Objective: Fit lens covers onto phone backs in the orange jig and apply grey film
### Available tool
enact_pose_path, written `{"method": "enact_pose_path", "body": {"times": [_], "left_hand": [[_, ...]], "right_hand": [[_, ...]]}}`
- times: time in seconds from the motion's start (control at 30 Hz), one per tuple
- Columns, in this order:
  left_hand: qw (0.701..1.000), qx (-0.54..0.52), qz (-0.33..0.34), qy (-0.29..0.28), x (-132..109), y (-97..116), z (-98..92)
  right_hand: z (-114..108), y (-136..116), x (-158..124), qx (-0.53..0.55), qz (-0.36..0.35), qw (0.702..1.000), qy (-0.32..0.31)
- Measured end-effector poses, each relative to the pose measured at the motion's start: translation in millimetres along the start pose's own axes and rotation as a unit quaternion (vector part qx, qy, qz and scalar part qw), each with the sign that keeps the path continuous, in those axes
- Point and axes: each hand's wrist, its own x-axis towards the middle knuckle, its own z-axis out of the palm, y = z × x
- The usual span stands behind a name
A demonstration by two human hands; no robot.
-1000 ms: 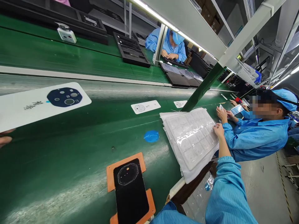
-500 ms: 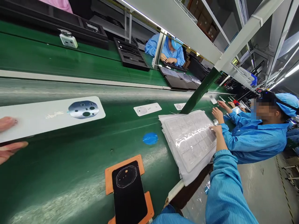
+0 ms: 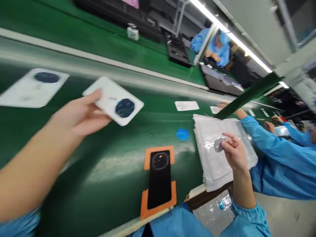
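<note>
My left hand pinches a white phone back cover by its near edge, above the green bench. The cover carries a dark, shiny round camera area at its far end. Over a stack of clear plastic trays, my right hand grips a thin grey round piece between thumb and fingers. Between my hands, a black phone-shaped panel with an outlined ring lies in an orange fixture near the bench edge.
Another white back cover lies at the left, and a smaller white one lies farther off. A blue oval marks the bench. A slanted green post rises behind the trays. A co-worker's sleeve reaches in at the right.
My view has turned left, bringing my left hand and its cover fully into sight. My right hand has lifted off the trays and now holds the grey round piece.
</note>
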Motion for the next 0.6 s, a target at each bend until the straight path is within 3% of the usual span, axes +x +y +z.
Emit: {"method": "enact_pose_path", "body": {"times": [0.03,0.07,0.13,0.2,0.27,0.33,0.4,0.6], "left_hand": [[0.999,-0.044,-0.026,-0.010,0,-4,-8.3],[0.993,-0.095,-0.047,-0.054,1,-9,-14.1],[0.985,-0.135,-0.057,-0.089,6,-20,-20.1],[0.982,-0.130,-0.074,-0.119,12,-28,-21.8],[0.978,-0.126,-0.083,-0.142,14,-33,-21.8],[0.976,-0.130,-0.079,-0.156,13,-34,-21.9],[0.975,-0.129,-0.070,-0.166,11,-33,-22.6],[0.975,-0.106,-0.056,-0.188,6,-37,-20.7]], "right_hand": [[28,1,-16,-0.025,-0.013,0.998,-0.047],[55,3,-32,-0.066,-0.041,0.993,-0.084],[103,9,-56,-0.153,-0.159,0.967,-0.130],[138,21,-68,-0.216,-0.315,0.913,-0.141],[160,35,-72,-0.257,-0.428,0.853,-0.152],[168,49,-71,-0.295,-0.469,0.813,-0.178],[167,57,-72,-0.319,-0.473,0.793,-0.213],[160,61,-78,-0.328,-0.446,0.792,-0.256]]}}
